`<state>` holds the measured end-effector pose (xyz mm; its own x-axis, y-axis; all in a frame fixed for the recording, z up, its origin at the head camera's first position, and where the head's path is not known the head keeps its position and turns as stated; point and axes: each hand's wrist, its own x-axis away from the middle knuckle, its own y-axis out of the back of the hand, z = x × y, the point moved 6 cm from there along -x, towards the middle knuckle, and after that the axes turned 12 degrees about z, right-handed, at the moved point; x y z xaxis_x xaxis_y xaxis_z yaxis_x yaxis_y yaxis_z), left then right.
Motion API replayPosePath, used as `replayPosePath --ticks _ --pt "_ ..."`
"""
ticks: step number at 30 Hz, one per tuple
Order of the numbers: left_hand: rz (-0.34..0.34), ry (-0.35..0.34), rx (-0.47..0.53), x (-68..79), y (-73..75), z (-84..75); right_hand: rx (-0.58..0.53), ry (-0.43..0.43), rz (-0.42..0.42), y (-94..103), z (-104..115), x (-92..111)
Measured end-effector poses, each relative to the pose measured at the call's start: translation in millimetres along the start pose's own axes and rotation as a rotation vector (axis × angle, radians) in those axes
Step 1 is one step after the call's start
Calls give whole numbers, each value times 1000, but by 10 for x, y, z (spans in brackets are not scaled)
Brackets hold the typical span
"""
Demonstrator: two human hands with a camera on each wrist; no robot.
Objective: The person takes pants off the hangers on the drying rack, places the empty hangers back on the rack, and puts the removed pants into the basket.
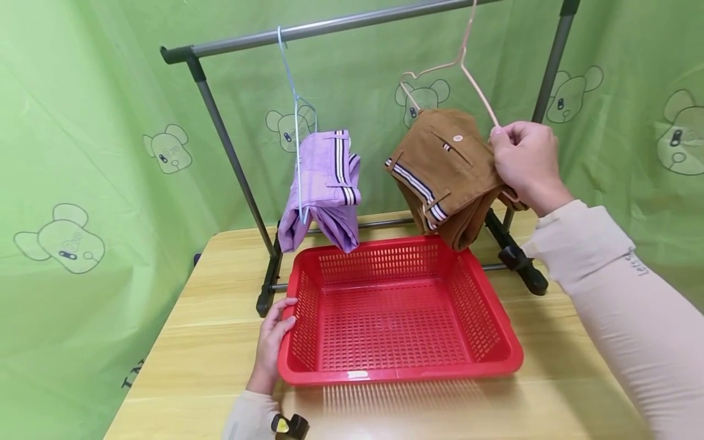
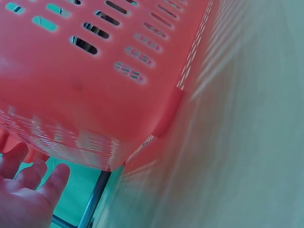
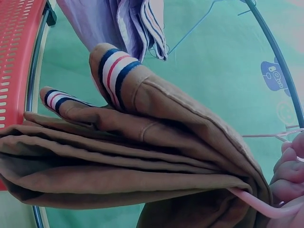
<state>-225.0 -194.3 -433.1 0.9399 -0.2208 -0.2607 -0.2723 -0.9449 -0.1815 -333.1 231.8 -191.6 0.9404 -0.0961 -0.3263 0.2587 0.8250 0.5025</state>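
My right hand (image 1: 525,159) pinches the sloping arm of a pink clothes hanger (image 1: 477,85) on the right. Folded brown trousers (image 1: 456,153) with a striped waistband hang over that hanger; its hook runs up past the top edge of the head view. In the right wrist view the trousers' folded layers (image 3: 142,166) spread beside the curled fingers (image 3: 292,175). With relaxed, spread fingers, my left hand (image 1: 271,342) touches the left rim of a red perforated plastic basket (image 1: 385,373). The left wrist view shows these fingers (image 2: 54,183) beside the basket's outer wall.
Purple folded trousers (image 1: 324,165) hang from a blue hanger (image 1: 297,122) on the rack's metal bar (image 1: 352,23). The rack's dark legs (image 1: 233,153) stand on a wooden table (image 1: 214,324) behind the basket. A green curtain (image 1: 71,153) with bear drawings surrounds it.
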Motion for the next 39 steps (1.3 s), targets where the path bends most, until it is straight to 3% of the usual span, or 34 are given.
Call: replayPosePath --ticks 18,39 --pt "12 -3 -25 17 3 8 0 -26 18 64 11 28" --pt "16 9 -24 21 13 23 -51 7 -1 125 80 80"
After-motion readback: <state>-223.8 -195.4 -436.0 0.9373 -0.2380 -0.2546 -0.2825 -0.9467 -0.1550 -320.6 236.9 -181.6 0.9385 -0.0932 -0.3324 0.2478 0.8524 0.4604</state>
